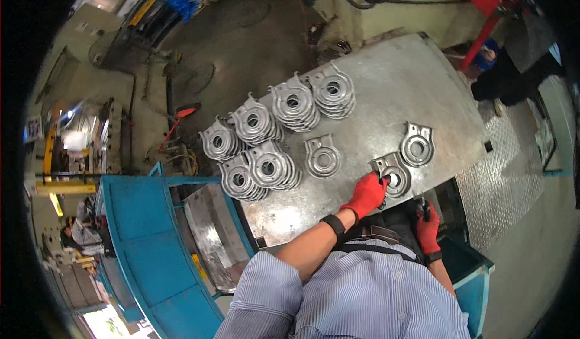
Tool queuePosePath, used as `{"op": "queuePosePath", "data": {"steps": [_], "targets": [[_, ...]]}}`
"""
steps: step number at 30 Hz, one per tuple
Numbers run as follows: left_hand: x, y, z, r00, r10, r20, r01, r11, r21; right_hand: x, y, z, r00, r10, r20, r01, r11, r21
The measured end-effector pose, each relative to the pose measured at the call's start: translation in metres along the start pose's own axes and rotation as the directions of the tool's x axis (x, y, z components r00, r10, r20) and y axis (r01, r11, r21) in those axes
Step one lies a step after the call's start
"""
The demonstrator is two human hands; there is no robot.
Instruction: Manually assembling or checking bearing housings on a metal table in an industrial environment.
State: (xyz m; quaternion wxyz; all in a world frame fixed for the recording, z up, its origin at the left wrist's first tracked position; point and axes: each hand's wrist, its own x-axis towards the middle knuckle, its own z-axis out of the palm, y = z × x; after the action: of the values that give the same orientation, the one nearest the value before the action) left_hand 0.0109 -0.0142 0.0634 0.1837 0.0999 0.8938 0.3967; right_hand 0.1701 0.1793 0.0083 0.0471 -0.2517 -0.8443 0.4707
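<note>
My left hand [368,195], in a red glove with dark fingertips, is closed at the left edge of a round stamped metal bracket [403,188] near the table's front edge. A small white patch shows by its fingertips, over the bracket's centre hole; what it is I cannot make out. My right hand [428,227], also red-gloved, is curled just off the front edge, around a small dark object [422,207] whose kind is unclear. Beyond the left hand's bracket lies another single bracket [417,147]. A third single bracket [322,158] rests flat further left.
Several stacks of the same brackets [267,167] stand on the left part of the metal table [380,100]. A blue metal frame [151,230] adjoins its left side. Diamond-plate flooring [501,182] lies to the right. A red stand [483,40] is at the far right.
</note>
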Motion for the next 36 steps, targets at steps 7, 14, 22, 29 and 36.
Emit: {"op": "queuePosePath", "data": {"steps": [7, 14, 22, 29, 36], "targets": [[-0.071, 0.027, -0.131, 0.979, -0.064, -0.194, 0.083, 0.992, 0.091, 0.004, -0.005, -0.011, 0.999, -0.038, -0.012, 0.039, 0.996, 0.075], [-0.129, -0.084, -0.264, 0.695, 0.017, -0.719, 0.345, 0.869, 0.354, 0.006, 0.011, -0.023, 0.998, 0.007, 0.065, -0.010, 0.999, 0.042], [-0.116, -0.167, -0.325, 0.785, -0.064, -0.616, 0.447, 0.747, 0.492, 0.010, -0.009, -0.021, 0.998, 0.013, 0.055, -0.013, 1.000, -0.002], [-0.109, -0.169, -0.330, 0.855, -0.054, -0.515, 0.428, 0.633, 0.645, 0.007, -0.006, -0.024, 0.997, 0.010, 0.076, -0.006, 0.999, -0.043], [-0.099, -0.157, -0.339, 0.901, 0.104, -0.420, 0.287, 0.583, 0.760, 0.006, 0.005, -0.026, 0.998, 0.043, 0.054, -0.042, 0.999, -0.011]]}}
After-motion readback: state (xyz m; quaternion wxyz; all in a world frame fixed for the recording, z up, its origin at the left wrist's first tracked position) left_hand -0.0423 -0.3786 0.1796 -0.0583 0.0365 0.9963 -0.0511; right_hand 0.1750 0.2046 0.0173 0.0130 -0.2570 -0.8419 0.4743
